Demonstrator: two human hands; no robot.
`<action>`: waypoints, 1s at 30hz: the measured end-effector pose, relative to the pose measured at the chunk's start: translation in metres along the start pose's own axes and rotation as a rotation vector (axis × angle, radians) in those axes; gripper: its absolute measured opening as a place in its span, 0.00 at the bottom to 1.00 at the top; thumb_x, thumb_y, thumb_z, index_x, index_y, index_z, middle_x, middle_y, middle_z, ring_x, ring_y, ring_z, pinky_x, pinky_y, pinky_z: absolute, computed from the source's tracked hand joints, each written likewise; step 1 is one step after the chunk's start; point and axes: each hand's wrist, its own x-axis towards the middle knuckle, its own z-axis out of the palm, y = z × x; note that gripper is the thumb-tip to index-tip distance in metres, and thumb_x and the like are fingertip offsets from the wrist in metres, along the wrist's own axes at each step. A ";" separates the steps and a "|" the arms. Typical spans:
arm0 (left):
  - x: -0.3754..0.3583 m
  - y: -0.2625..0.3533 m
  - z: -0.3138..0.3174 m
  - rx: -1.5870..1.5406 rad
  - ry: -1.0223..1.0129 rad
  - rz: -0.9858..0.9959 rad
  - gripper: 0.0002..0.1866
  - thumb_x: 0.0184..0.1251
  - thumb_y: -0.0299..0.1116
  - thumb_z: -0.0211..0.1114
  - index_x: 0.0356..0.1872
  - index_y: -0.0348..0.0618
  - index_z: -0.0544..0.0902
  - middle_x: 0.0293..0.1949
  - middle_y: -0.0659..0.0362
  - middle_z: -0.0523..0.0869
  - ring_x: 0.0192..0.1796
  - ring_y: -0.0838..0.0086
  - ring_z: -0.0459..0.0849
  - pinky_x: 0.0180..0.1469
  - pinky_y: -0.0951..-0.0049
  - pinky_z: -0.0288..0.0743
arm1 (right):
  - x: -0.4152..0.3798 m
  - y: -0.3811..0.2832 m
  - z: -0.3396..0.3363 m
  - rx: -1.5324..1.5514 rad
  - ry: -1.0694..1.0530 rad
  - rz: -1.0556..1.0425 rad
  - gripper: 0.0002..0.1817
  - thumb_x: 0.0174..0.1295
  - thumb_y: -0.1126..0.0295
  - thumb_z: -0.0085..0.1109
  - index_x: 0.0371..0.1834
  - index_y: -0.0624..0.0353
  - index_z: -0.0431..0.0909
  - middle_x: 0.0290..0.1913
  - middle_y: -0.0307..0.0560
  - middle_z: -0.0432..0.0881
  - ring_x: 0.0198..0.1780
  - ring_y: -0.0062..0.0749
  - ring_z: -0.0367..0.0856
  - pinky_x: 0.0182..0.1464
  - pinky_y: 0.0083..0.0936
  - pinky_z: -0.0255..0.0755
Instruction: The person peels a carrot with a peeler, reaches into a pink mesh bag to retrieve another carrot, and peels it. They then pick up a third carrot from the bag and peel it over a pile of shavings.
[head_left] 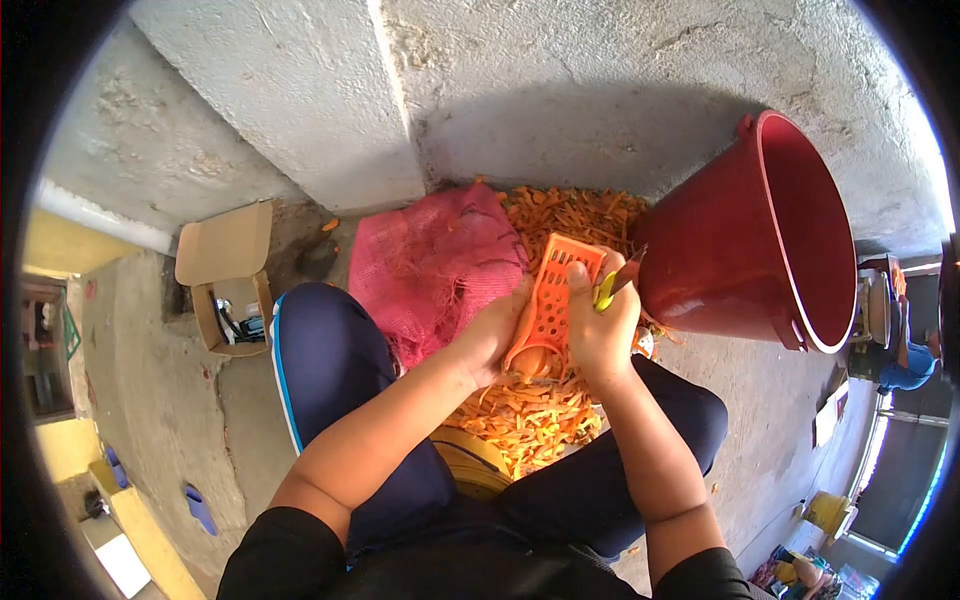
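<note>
An orange plastic basket [553,305] with slots and round holes is tilted between my two hands, above a heap of thin orange peelings [540,420]. My left hand [492,337] is closed on its left side, most fingers hidden behind it. On the opposite side my right hand [606,330] grips it, thumb pointing up along the wall. A yellow-handled tool [604,291] is also tucked in my right hand, its dark narrow end slanting up and right. Something round and orange [534,362] shows at the basket's lower end. Beyond my left hand lies a pink mesh sack [435,270].
A large dark red bucket [710,240] leans at the right, its mouth facing right. More peelings [575,210] lie against the wall. An open cardboard box [232,315] with small items stands left. A blue slipper [200,510] lies on the floor. Another person [908,362] is far right.
</note>
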 end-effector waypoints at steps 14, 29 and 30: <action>-0.007 0.006 -0.001 -0.121 0.015 -0.103 0.21 0.65 0.49 0.41 0.43 0.42 0.72 0.36 0.58 0.78 0.36 0.72 0.79 0.39 0.69 0.75 | 0.023 0.013 -0.013 0.119 0.132 -0.019 0.07 0.60 0.68 0.47 0.27 0.58 0.66 0.20 0.28 0.60 0.22 0.10 0.55 0.24 0.12 0.52; -0.008 -0.006 -0.004 0.131 -0.023 -0.098 0.23 0.66 0.51 0.37 0.39 0.41 0.71 0.27 0.57 0.78 0.22 0.73 0.78 0.20 0.72 0.75 | 0.037 0.032 -0.014 -0.120 0.312 -0.018 0.08 0.58 0.68 0.50 0.29 0.62 0.66 0.19 0.39 0.65 0.21 0.19 0.59 0.23 0.20 0.59; -0.008 -0.006 -0.005 0.113 -0.025 -0.121 0.23 0.65 0.51 0.38 0.39 0.42 0.71 0.26 0.57 0.78 0.22 0.73 0.78 0.20 0.72 0.75 | 0.045 0.037 -0.016 -0.180 0.393 -0.030 0.09 0.59 0.68 0.49 0.28 0.62 0.66 0.19 0.38 0.65 0.20 0.19 0.59 0.22 0.20 0.58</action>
